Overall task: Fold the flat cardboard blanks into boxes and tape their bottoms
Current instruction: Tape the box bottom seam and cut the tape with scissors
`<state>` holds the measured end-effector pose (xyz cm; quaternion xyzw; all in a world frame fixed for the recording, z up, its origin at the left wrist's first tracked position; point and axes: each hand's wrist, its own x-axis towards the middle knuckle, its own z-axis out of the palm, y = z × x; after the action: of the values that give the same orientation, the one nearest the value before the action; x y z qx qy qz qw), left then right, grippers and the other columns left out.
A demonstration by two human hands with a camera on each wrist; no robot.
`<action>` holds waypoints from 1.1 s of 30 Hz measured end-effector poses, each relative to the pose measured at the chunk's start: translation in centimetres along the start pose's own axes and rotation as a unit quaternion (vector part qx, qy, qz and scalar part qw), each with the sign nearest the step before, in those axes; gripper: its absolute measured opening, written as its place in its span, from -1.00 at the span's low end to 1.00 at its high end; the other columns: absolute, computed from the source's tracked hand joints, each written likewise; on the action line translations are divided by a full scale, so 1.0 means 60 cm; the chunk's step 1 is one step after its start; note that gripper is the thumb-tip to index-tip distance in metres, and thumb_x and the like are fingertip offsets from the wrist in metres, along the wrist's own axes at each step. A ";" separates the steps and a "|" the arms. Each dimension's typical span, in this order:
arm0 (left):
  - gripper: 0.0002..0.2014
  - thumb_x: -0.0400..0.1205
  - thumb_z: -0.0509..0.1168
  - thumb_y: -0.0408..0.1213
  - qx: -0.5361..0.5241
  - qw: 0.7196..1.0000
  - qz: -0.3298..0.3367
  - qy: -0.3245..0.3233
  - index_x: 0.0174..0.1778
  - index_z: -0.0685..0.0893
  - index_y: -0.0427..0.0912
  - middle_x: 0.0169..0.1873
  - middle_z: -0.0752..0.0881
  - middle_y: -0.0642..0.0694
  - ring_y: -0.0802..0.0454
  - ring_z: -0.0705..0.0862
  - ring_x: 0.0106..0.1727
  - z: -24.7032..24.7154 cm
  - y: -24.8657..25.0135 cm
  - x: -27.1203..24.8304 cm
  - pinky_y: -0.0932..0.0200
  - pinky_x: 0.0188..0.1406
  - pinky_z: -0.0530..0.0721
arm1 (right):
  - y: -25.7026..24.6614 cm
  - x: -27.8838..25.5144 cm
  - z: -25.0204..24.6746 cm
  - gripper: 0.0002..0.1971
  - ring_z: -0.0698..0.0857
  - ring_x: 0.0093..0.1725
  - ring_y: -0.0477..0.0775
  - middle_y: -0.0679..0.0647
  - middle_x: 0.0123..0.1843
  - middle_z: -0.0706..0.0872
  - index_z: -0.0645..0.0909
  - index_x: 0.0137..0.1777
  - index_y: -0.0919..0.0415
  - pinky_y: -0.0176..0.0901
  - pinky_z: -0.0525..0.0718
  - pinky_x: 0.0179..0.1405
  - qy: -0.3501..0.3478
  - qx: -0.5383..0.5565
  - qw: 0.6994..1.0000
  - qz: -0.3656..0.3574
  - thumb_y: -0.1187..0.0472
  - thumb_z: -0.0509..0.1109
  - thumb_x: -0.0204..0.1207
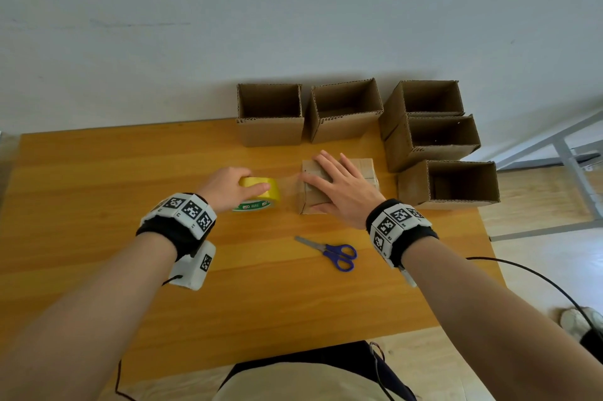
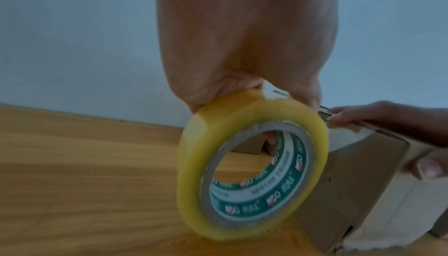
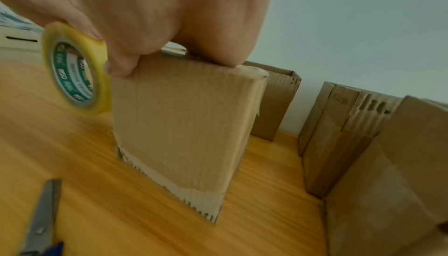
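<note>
**boxfan:** where's everything sitting right now?

**me:** Running this from my desk, so going by the feeds. The upside-down box [image 1: 337, 185] is mid-table [image 1: 98, 178], bottom flaps facing up. My right hand [image 1: 342, 191] lies flat on top of it, fingers straight and spread, thumb hooked over the near-left corner. Left hand [image 1: 228, 188] is just left of the box, fingers curled round the yellow tape roll [image 1: 261, 195], which stands on edge with its rim on the wood. A clear strip runs from the roll onto the box's left side.

**boxfan:** and the rest?

**me:** Scissors [image 1: 329, 252] lie closed on the near side of the box. 5 finished boxes stand open-topped: 2 behind it [image 1: 270, 126], 3 off to its right [image 1: 450, 185].
</note>
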<state>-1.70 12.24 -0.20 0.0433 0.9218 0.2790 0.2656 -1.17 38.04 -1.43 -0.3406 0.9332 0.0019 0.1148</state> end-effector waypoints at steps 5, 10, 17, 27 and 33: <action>-0.64 0.59 0.32 -0.01 -0.022 0.998 0.019 -0.054 0.20 0.67 -0.15 0.01 0.72 -0.06 0.01 0.68 0.03 -0.006 0.015 0.004 0.05 0.06 0.66 | 0.006 -0.017 0.004 -0.28 -0.09 0.69 0.22 0.15 0.72 -0.12 -0.14 0.68 -0.12 0.09 -0.18 0.60 0.003 0.000 1.000 0.004 -0.15 0.17 0.63; -0.64 0.62 0.30 -0.09 -0.012 0.996 0.035 -0.081 0.34 0.57 0.02 -0.03 0.66 -0.12 -0.06 0.64 -0.03 0.003 0.030 0.004 0.02 -0.02 0.64 | 0.000 -0.038 0.005 -0.27 -0.13 0.69 0.16 0.10 0.72 -0.15 -0.21 0.68 -0.05 0.01 -0.24 0.59 0.010 0.016 0.999 0.035 0.00 0.18 0.67; -0.66 0.62 0.32 -0.26 -0.040 0.995 0.066 -0.069 0.30 0.56 0.07 -0.40 0.41 -0.02 0.09 0.36 -0.40 0.021 0.045 -0.003 0.24 -0.44 0.33 | -0.014 -0.088 0.004 -0.21 0.08 0.67 0.17 0.17 0.70 0.07 0.12 0.65 0.13 -0.05 -0.08 0.59 0.070 0.082 0.989 0.098 0.20 0.45 0.50; -0.68 0.62 0.32 -0.27 -0.051 0.995 0.075 -0.048 0.28 0.56 0.09 -0.44 0.46 -0.10 0.03 0.38 -0.44 0.037 0.042 -0.007 0.17 -0.44 0.35 | -0.063 -0.143 0.051 -0.44 0.53 0.40 0.31 0.28 0.46 0.46 0.49 0.36 0.30 0.09 0.62 0.29 0.163 0.128 0.967 0.149 0.34 0.54 0.35; -0.70 0.64 0.27 -0.22 -0.058 0.994 0.076 -0.057 0.23 0.57 0.26 -0.14 0.66 -0.39 -0.36 0.60 -0.24 0.035 0.041 -0.008 -0.16 -0.23 0.69 | -0.078 -0.151 0.096 -0.70 0.66 0.08 0.29 0.25 0.19 0.61 0.61 0.14 0.34 0.08 0.71 -0.06 0.128 0.131 0.969 0.169 0.34 0.51 0.42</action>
<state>-0.36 15.26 -0.13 0.1134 0.8817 0.3480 0.2976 9.74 40.67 -4.72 -0.1577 0.9762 -0.1442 0.0358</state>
